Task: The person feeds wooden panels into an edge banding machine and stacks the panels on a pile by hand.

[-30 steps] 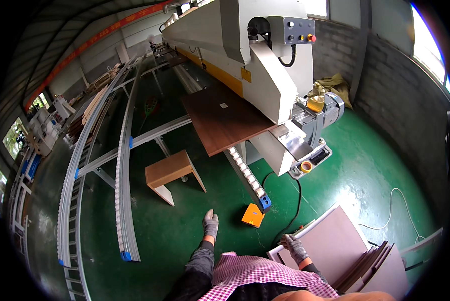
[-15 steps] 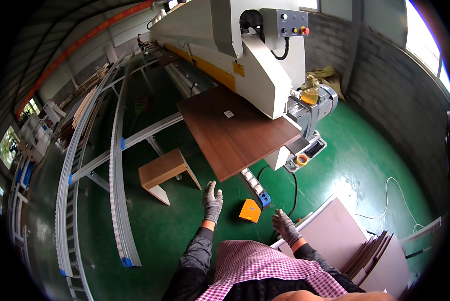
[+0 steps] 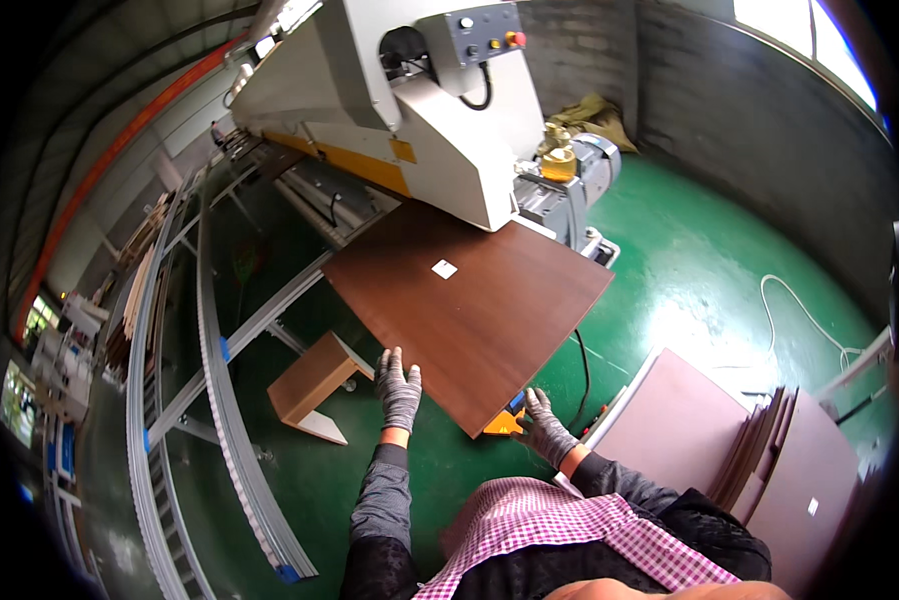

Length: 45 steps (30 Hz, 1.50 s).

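Note:
A wide brown board (image 3: 479,325) with a small white label (image 3: 444,269) juts out from under the large white machine (image 3: 439,140), one corner pointing toward me. At its left edge is my left hand (image 3: 400,392) in a grey knit glove, fingers stretched up; whether the fingertips touch the board I cannot tell. My right hand (image 3: 547,430), gloved alike, is just beyond the board's near right edge with fingers apart, seemingly not touching it. Neither hand holds anything. An orange object (image 3: 504,423) shows partly below the near corner, mostly covered by the board.
On the left run long metal roller rails (image 3: 244,440) and a small wooden stool-like piece (image 3: 314,385). To my right lie flat panels (image 3: 669,410) and a stack of brown boards (image 3: 764,450). A motor (image 3: 594,165) sits beside the machine; a pale cable (image 3: 804,315) crosses the green floor.
The board has come farther out of the machine toward me, now covering most of the orange object. My left hand has met its left edge in view; the view has shifted right.

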{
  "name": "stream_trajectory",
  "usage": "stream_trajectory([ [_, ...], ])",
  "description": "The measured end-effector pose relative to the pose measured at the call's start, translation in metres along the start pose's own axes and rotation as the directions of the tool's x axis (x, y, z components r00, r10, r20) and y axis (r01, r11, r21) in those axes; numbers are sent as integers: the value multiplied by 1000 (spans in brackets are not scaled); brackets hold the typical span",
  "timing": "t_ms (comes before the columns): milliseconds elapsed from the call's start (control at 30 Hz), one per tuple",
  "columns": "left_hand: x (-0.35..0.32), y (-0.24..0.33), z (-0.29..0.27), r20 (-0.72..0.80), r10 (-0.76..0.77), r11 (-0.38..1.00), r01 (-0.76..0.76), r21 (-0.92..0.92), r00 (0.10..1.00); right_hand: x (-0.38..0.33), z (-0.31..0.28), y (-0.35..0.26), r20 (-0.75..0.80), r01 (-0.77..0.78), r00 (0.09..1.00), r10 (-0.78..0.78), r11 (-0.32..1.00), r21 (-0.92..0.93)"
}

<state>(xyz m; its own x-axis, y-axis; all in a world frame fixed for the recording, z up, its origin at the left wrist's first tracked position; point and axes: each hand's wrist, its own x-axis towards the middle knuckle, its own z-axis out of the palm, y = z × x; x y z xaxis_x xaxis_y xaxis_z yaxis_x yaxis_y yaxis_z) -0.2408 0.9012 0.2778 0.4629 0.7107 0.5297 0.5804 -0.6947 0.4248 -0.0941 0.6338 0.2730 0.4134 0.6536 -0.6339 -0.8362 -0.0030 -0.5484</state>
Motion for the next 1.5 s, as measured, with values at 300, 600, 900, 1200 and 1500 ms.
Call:
stream_trajectory([
  [300, 41, 3, 13, 259, -153, 943, 62, 326, 954, 0, -45, 19, 137, -30, 990, -34, 898, 439],
  [600, 101, -20, 53, 246, -76, 896, -42, 442, 966, -131, -166, -31, -189, 145, 978, -91, 943, 300],
  [900, 50, 26, 69, 709, -197, 839, 491, -236, 677, -264, -349, -22, -755, 177, 496, -429, 901, -396],
  [1200, -141, 247, 71, 710, -137, 771, 525, -361, 691, -416, -539, 3, -893, -181, 159, -421, 877, -445],
  [1500, -297, 384, 141, 851, 47, 757, 537, -372, 523, -540, -688, 13, -947, -368, -135, -290, 902, -224],
])
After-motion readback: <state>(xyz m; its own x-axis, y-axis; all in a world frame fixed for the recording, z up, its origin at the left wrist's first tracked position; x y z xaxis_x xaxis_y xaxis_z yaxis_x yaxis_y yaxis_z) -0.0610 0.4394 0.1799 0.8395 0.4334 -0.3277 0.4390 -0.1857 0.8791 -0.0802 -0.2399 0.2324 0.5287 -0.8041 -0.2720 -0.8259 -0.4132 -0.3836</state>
